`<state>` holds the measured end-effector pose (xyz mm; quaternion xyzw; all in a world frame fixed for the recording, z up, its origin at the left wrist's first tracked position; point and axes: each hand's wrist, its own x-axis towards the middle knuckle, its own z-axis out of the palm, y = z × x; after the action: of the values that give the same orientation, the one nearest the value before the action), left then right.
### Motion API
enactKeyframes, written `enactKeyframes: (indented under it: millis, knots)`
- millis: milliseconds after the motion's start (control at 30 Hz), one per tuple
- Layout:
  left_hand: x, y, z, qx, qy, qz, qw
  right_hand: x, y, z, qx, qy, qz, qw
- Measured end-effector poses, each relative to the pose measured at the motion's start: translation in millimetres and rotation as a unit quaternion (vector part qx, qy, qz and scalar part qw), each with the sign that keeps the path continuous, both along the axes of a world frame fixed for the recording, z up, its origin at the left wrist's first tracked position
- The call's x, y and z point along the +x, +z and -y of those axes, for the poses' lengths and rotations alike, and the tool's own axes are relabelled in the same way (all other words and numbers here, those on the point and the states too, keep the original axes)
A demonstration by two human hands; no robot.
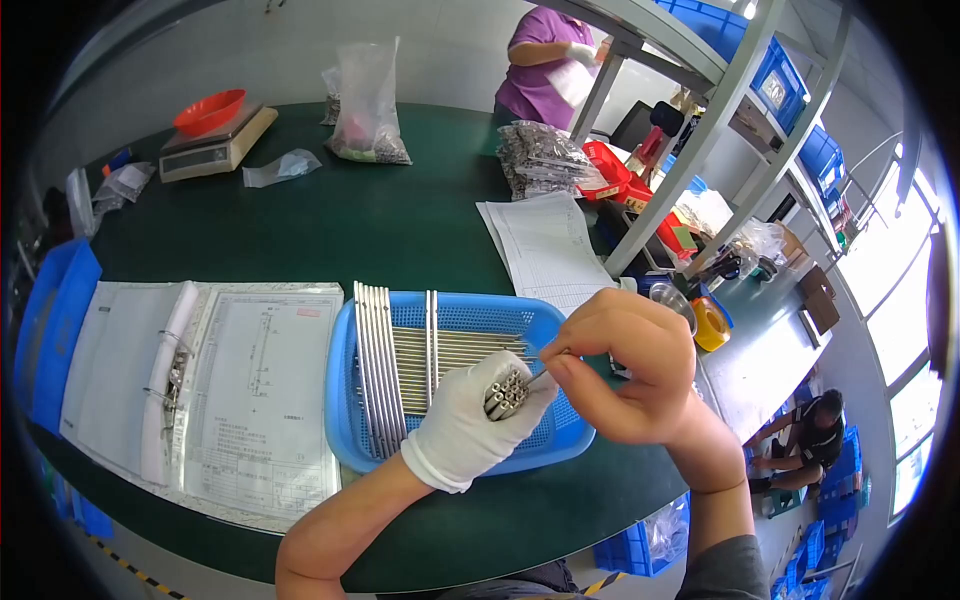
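The left hand (468, 425), in a white glove, is wrapped around a bundle of metal tubes (506, 392), their open ends facing up over the blue basket (345, 400). The bare right hand (620, 365) is curled, thumb and forefinger pinching a thin pin (545, 378) right at the tube ends. More tubes lie in the basket, and a row of metal rods (375, 360) rests across its left rim. The basket sits on the green counter (340, 220), beside an open ring binder (190, 385). Farther back stand a scale (215, 145) with a red tray (208, 110) and a person in purple (545, 60).
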<state>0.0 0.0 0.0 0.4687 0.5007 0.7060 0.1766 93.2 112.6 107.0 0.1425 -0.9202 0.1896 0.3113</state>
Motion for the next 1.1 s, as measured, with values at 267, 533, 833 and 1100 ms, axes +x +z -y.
enactKeyframes:
  millis: [267,533,833,1100]
  knots:
    - [0,2,3,-0.002,-0.001,-0.007,1.0,2,-3,0,-0.021,0.012,0.007,1.0]
    - [-1,2,3,-0.005,0.002,-0.022,1.0,-2,-1,1,0.009,0.03,-0.015,0.999]
    - [-2,3,4,-0.016,-0.012,-0.001,1.0,-4,1,6,0.009,0.008,-0.041,0.999]
    - [-3,0,2,0.005,-0.004,-0.026,1.0,-5,-2,6,-0.009,0.018,-0.03,0.999]
